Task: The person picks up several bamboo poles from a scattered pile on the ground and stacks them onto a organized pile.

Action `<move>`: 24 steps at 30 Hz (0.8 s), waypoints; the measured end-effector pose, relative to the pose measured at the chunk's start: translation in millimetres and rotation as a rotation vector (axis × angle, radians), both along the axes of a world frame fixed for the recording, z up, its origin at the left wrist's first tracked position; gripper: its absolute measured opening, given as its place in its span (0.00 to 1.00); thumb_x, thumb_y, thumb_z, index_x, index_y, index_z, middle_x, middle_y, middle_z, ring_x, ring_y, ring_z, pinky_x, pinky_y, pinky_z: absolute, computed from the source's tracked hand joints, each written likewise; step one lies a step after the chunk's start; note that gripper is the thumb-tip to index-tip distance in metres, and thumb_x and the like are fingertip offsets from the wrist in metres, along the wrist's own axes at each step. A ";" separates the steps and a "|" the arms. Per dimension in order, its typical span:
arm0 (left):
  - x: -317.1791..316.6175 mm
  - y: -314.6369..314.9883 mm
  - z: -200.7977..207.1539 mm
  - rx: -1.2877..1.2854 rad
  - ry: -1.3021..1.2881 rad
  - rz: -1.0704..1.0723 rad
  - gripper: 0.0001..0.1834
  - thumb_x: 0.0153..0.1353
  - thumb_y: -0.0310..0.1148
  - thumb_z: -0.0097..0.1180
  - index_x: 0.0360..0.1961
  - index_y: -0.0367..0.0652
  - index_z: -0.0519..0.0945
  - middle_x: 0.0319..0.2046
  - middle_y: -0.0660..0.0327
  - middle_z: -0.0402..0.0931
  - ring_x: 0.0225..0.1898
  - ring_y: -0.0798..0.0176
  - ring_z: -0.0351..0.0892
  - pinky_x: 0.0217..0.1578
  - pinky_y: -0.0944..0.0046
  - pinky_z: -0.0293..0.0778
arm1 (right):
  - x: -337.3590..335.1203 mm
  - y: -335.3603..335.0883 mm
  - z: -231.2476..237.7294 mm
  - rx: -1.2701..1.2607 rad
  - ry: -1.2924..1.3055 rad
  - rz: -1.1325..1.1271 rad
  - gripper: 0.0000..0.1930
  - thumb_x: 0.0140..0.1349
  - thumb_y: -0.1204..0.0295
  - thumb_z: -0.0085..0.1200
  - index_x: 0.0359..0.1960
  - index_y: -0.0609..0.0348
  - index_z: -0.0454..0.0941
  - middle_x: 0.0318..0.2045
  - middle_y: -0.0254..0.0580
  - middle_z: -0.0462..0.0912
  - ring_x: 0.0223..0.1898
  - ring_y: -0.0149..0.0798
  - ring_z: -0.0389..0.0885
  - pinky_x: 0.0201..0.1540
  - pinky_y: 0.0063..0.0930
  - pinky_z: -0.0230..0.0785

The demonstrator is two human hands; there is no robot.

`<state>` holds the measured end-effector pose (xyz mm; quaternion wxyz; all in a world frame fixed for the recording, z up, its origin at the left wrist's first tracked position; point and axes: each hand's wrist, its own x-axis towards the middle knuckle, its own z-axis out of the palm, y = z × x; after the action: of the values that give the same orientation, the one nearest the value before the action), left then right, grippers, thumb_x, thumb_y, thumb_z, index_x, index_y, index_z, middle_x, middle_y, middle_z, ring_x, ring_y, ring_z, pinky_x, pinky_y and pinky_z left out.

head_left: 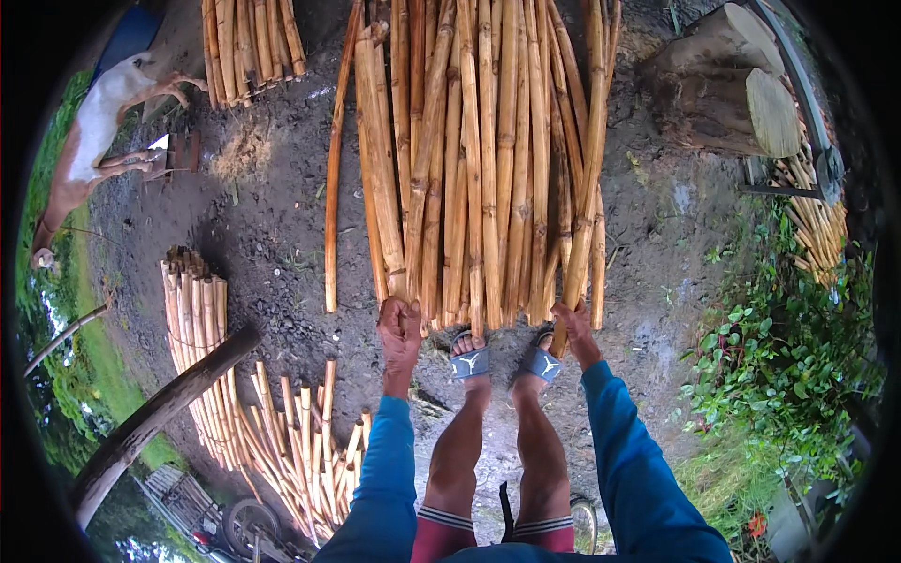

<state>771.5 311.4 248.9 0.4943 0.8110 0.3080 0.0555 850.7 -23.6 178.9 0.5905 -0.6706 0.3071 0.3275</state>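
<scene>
A wide pile of golden-brown bamboo poles [488, 188] lies on the ground in front of me, its near ends close to my sandalled feet. At the pile's left side my left hand [400, 328] is closed at the near end of a thick bamboo pole [383, 188]; its fingers partly cover that end. My right hand [575, 330] grips another bamboo pole [589, 192] near its tip, which sticks out below the fingers. This pole slants across the right side of the pile. A single pole [335, 216] lies apart at the left.
Tied bamboo bundles [202, 310] stand at the left, with loose poles [310, 441] below. A slanting wooden post [164, 413], a goat [99, 131] and a motorcycle [244, 525] are also left. Cut logs [765, 108] and leafy plants [770, 347] lie right. Another bundle [251, 47] sits far left.
</scene>
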 end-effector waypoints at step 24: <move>42.9 -32.9 -50.4 0.049 0.103 -0.412 0.10 0.66 0.32 0.53 0.31 0.37 0.72 0.27 0.49 0.70 0.34 0.43 0.70 0.40 0.48 0.70 | -12.0 -20.8 -40.9 0.006 -0.019 0.035 0.26 0.50 0.66 0.65 0.51 0.60 0.73 0.39 0.39 0.80 0.39 0.36 0.77 0.43 0.33 0.70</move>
<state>814.4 278.5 198.6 0.4591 0.8703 0.1589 -0.0809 838.7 -44.4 138.0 0.5897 -0.6770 0.2888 0.3324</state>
